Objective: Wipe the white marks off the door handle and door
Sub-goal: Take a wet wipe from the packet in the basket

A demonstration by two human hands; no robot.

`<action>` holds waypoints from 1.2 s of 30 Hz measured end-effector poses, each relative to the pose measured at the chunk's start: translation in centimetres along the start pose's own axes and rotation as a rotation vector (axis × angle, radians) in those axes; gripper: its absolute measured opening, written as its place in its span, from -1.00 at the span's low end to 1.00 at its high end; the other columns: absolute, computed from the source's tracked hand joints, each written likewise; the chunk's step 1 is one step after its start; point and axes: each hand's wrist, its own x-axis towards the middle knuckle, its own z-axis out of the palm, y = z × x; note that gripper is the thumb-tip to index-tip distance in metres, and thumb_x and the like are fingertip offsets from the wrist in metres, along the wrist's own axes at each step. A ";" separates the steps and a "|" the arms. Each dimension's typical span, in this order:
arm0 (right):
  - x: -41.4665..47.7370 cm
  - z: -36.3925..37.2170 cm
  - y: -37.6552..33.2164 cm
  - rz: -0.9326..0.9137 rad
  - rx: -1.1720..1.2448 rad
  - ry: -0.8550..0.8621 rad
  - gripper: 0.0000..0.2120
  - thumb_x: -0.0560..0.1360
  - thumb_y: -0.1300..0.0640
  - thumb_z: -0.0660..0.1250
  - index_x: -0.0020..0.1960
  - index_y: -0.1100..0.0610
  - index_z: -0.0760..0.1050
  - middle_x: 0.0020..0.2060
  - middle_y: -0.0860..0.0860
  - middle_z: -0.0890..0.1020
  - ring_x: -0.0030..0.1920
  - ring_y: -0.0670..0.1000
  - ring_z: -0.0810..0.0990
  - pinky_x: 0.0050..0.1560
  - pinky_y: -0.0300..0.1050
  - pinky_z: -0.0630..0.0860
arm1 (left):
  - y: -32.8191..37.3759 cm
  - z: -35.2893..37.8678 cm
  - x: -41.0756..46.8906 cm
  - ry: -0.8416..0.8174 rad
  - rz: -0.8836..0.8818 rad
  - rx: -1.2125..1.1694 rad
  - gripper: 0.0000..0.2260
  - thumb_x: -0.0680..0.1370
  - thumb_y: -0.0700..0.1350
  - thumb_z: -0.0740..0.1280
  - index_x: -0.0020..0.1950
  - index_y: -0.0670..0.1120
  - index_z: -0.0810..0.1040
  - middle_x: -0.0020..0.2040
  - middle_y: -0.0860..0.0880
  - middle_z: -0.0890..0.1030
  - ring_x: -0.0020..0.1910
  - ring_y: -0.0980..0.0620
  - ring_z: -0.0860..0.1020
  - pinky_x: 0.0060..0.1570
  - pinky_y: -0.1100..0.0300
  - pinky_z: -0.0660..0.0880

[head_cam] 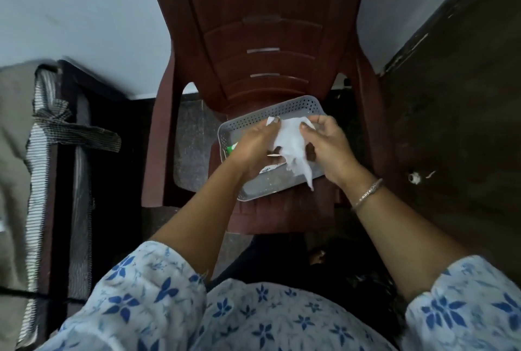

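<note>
Your left hand point(255, 143) and right hand point(328, 143) each pinch a top corner of the white wipe point(293, 143), holding it spread above the grey tray point(282, 109) on the chair point(262, 26) seat.

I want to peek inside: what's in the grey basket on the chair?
In the grey basket on the chair shows a wipes packet and something green. The hands and white wipe cover the rest.
</note>
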 end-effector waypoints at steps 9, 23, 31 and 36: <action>-8.8 -6.9 -3.7 -0.177 0.100 0.268 -0.81 0.49 0.24 0.36 0.08 0.10 0.50 0.04 0.11 0.63 -0.04 -0.04 0.63 -0.09 -0.18 0.58 | 3.8 8.1 -5.0 -0.472 -0.027 0.072 -0.75 0.56 -0.07 0.24 0.22 -0.08 0.45 -0.04 -0.10 0.62 -0.10 -0.11 0.62 0.04 -0.12 0.55; -23.1 -19.9 -5.0 -0.218 0.671 0.740 -0.81 0.51 0.29 0.29 0.03 0.08 0.59 -0.01 0.11 0.66 -0.05 0.07 0.67 -0.19 -0.08 0.62 | 4.1 25.2 -12.3 -0.955 0.231 0.508 -0.24 0.29 -0.35 0.48 0.38 -0.05 0.21 0.15 -0.09 0.56 0.11 -0.02 0.57 0.06 0.04 0.56; -30.5 -23.7 -4.0 -0.341 0.808 0.774 -0.56 0.44 0.51 0.20 0.25 0.21 0.39 -0.03 0.16 0.61 -0.21 -0.02 0.69 -0.22 -0.20 0.61 | 3.1 31.5 -15.9 -1.022 0.381 0.564 -0.55 0.47 -0.36 0.29 0.22 0.10 0.42 -0.23 -0.15 0.61 -0.20 0.03 0.60 -0.07 0.16 0.56; -30.3 -22.7 -3.2 -0.375 0.906 0.995 -0.77 0.40 0.47 0.34 -0.01 0.24 0.54 -0.27 0.17 0.63 -0.37 -0.02 0.62 -0.34 -0.24 0.56 | 0.6 34.3 -19.6 -0.846 0.064 0.348 -0.82 0.49 -0.39 0.19 -0.10 -0.22 0.56 -0.27 -0.12 0.58 -0.47 0.10 0.47 -0.48 0.31 0.44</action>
